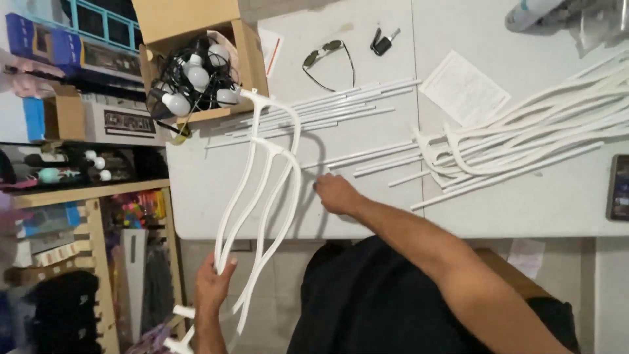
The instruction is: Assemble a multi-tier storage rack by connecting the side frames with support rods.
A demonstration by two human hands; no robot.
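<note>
The lower end of the curved white frame (262, 196) runs out of sight at the bottom edge, and the person's dark clothing hides the bench (367, 216) edge beneath the right forearm. The tangle inside the cardboard box (249, 59) is hard to sort out: white bulbs (196, 77) on dark cord, heaped together. A dark flat thing at the far right edge is cut off.

The left hand (211, 288) is closed around the frame's thin white ribs low down, off the bench's near-left corner, fingers (226, 265) wrapped over them and thumb behind. The frame rises from that grip, bows outward, and its top reaches the box's lower corner.

The right hand (335, 194) rests knuckles-up on the bench, fingers curled down at the end of a straight white rod (367, 156); whether they pinch the rod or merely touch it I cannot tell.

More straight rods (314, 108) lie in a loose fan between the box and the bench's middle seam. A large bundle of curved white pieces (524, 137) sprawls across the right half, its hooked ends near the seam. Sunglasses (327, 62), a key fob (382, 42) and a paper sheet (464, 88) lie toward the far side. The near strip of bench right of the hand is bare; left of the bench stand crowded shelves (78, 196).
</note>
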